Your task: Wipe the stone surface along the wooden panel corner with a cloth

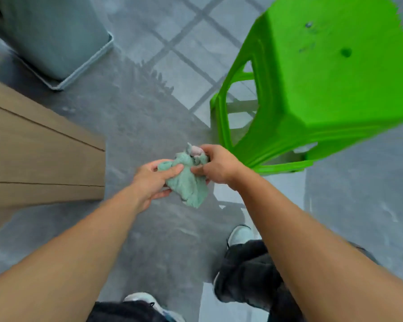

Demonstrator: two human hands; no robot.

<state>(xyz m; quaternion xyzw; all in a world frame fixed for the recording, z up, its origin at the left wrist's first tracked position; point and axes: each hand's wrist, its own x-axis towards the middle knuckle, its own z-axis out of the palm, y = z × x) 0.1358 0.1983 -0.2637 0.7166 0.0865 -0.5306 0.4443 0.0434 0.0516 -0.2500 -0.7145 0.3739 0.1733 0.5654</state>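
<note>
Far left of the cloth, the wooden panel shows flat tan boards with thin dark seams, its square corner jutting over the mottled grey stone surface; beyond it sits a smooth pale-grey bin with a rimmed edge. The left hand pinches the crumpled, fuzzy mint-green cloth, thumb on top. The cloth hangs bunched between both hands, above the stone. The right hand grips its upper wad, fingers curled tight. Right of the cloth stands a glossy lime-green plastic stool. No writing readable.
</note>
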